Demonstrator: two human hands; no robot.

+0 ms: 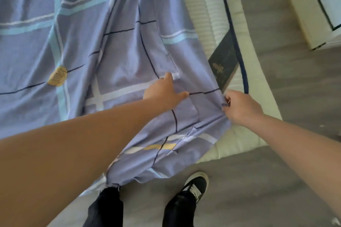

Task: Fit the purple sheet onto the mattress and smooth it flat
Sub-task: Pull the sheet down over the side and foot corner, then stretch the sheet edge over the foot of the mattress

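Note:
The purple sheet (103, 46), checked with pale blue and white stripes and a yellow flower, lies rumpled over most of the white mattress (212, 24). The mattress's right side and near corner are bare, showing dark blue piping and a dark label. My left hand (164, 92) lies flat on the sheet near that corner, fingers spread. My right hand (239, 108) pinches the gathered edge of the sheet just beside the corner. The sheet's lower edge hangs over the foot of the mattress towards my legs.
Grey wood-look floor (276, 180) runs round the mattress. My legs in black trousers and a black-and-white shoe (195, 188) stand at the mattress's foot. A pale piece of furniture (302, 11) with a dark edge stands at the upper right.

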